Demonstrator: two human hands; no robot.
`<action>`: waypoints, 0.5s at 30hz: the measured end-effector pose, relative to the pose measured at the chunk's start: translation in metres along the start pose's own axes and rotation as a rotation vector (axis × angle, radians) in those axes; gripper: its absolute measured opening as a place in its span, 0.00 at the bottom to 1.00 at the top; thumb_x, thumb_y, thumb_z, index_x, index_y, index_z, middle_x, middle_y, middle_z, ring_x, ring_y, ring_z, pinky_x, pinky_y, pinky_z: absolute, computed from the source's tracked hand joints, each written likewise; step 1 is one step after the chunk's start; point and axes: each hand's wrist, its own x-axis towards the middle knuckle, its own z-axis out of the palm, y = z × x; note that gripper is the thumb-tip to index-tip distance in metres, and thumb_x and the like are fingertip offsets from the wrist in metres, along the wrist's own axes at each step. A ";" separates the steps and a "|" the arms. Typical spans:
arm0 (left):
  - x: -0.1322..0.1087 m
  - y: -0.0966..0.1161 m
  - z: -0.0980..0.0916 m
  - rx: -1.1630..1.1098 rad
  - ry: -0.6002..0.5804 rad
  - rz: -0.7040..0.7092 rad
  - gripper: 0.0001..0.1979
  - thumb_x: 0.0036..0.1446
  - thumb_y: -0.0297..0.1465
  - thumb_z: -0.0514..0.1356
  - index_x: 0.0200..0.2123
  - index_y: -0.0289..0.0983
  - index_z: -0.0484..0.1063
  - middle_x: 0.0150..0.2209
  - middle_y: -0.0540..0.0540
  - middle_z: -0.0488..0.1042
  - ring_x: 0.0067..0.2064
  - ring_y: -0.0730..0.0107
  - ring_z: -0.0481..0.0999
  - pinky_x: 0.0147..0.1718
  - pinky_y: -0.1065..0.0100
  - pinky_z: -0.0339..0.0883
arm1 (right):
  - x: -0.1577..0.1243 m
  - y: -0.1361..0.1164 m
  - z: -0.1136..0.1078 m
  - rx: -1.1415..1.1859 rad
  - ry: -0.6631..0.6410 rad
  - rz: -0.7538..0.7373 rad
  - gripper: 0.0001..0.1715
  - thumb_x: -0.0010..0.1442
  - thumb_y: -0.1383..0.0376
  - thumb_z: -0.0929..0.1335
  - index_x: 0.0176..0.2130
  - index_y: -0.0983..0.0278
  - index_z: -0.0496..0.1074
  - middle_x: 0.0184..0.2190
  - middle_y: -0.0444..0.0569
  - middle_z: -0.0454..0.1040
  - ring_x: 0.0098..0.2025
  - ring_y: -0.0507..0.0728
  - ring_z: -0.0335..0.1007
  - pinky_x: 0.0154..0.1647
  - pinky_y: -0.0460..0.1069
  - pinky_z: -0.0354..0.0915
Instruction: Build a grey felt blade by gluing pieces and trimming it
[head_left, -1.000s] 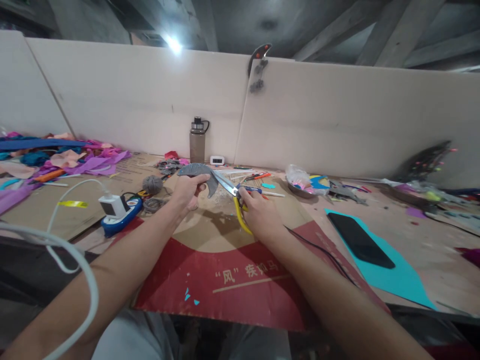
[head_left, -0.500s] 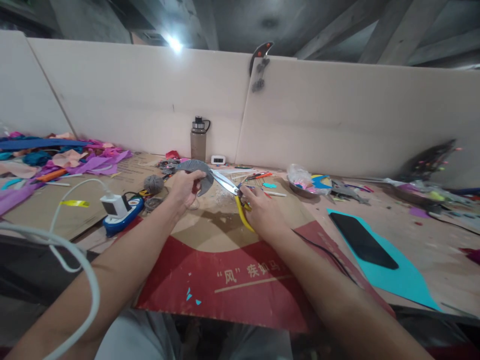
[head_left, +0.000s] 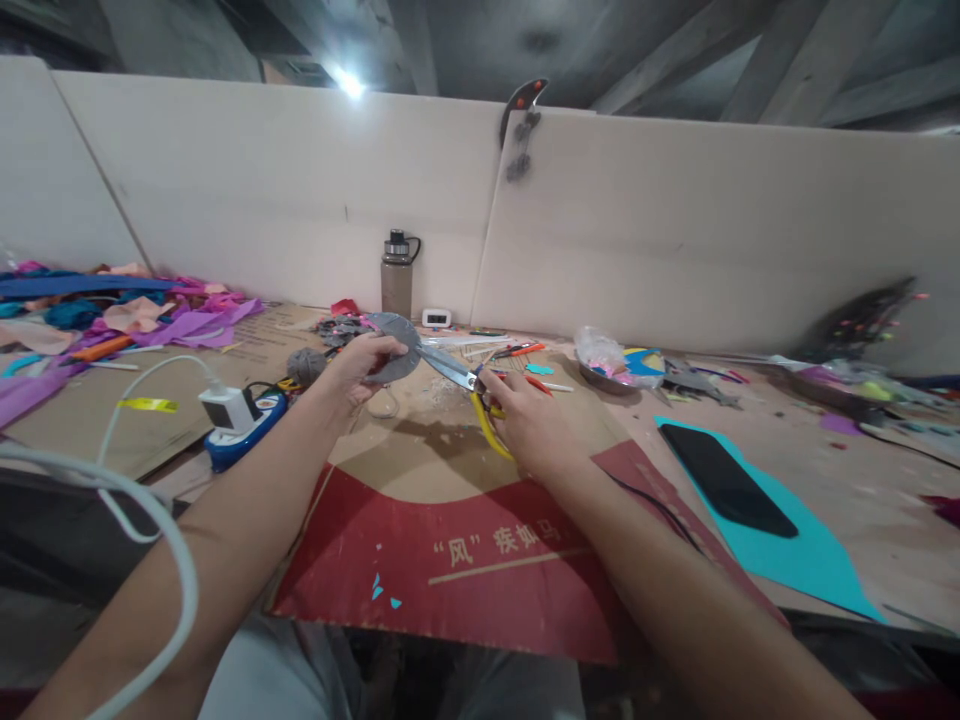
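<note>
My left hand point(head_left: 365, 362) is closed on a grey rounded piece point(head_left: 396, 345), thumb on top, held up above the cardboard. Its material is hard to tell, perhaps felt or yarn-covered. My right hand point(head_left: 523, 413) grips a pair of scissors point(head_left: 450, 366) with yellow handles; the blades point left and their tips meet the piece's right edge. Below both hands lies red and tan cardboard point(head_left: 450, 590) with printed characters and a few small turquoise scraps point(head_left: 377, 590). A ball of grey yarn point(head_left: 306, 367) sits left of my left hand.
A blue power strip point(head_left: 247, 430) with a white charger and cable stands at left, near coloured fabric scraps point(head_left: 112, 310). Behind is a bottle point(head_left: 397, 280). A phone point(head_left: 727, 480) rests on turquoise sheet point(head_left: 817, 570) at right, beyond it a bowl point(head_left: 607, 380) with plastic.
The grey piece has turned in my left hand and now shows a rounder, flatter face. The left hand has shifted slightly left, and the scissor blades look closer together.
</note>
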 end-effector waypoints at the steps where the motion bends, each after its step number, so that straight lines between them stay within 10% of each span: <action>1: 0.001 0.000 -0.002 -0.006 0.007 -0.022 0.06 0.37 0.18 0.58 0.21 0.32 0.67 0.19 0.50 0.71 0.19 0.77 0.71 0.19 0.78 0.65 | 0.000 0.000 0.000 0.002 -0.001 -0.005 0.28 0.61 0.66 0.59 0.60 0.54 0.56 0.46 0.51 0.70 0.41 0.57 0.68 0.31 0.47 0.58; 15: 0.008 0.004 -0.019 0.002 0.044 -0.134 0.07 0.37 0.17 0.58 0.19 0.33 0.67 0.17 0.48 0.70 0.17 0.75 0.69 0.15 0.76 0.62 | 0.000 -0.004 -0.003 -0.020 -0.031 -0.063 0.26 0.62 0.67 0.58 0.59 0.55 0.58 0.42 0.51 0.71 0.37 0.56 0.69 0.35 0.48 0.60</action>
